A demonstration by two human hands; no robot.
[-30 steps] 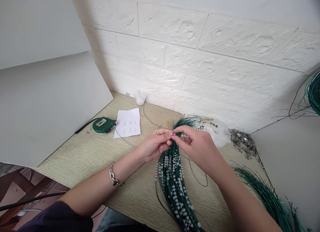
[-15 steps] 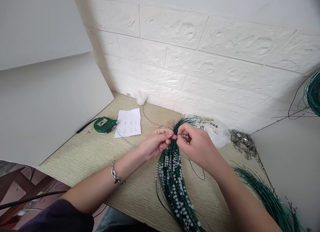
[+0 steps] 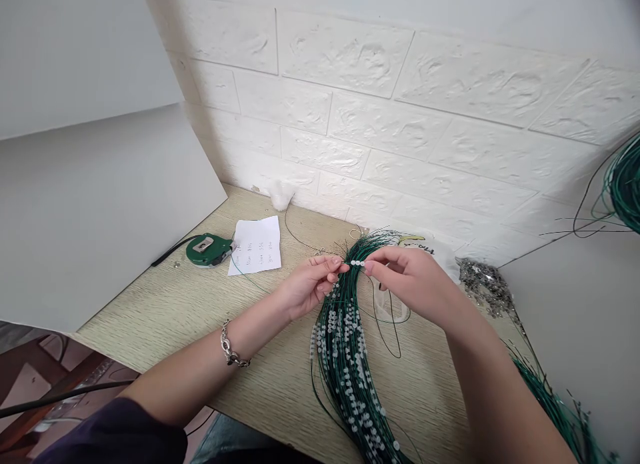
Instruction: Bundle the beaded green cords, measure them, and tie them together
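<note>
Between my two hands a short row of white beads [image 3: 357, 263] shows on a thin wire, in front of the top of a green wire bundle. My left hand [image 3: 315, 282] pinches the wire just left of the beads, thumb against forefinger. At the right end of the row, the thumb and forefinger of my right hand [image 3: 407, 277] are closed on the beads. The green wire bundle [image 3: 345, 357], dotted with many white beads, runs down the table beneath my hands. A dark wire loop hangs below my right hand.
A green tape measure [image 3: 207, 249] and a printed paper [image 3: 257, 245] lie at the left on the table [image 3: 280, 384]. White fluff [image 3: 281, 195] sits by the wall. Shiny clear beads [image 3: 484, 285] and more green wires [image 3: 555, 404] are at the right.
My right hand has moved right, away from my left hand, and the row of white beads now shows between them. My left hand has shifted slightly left.
</note>
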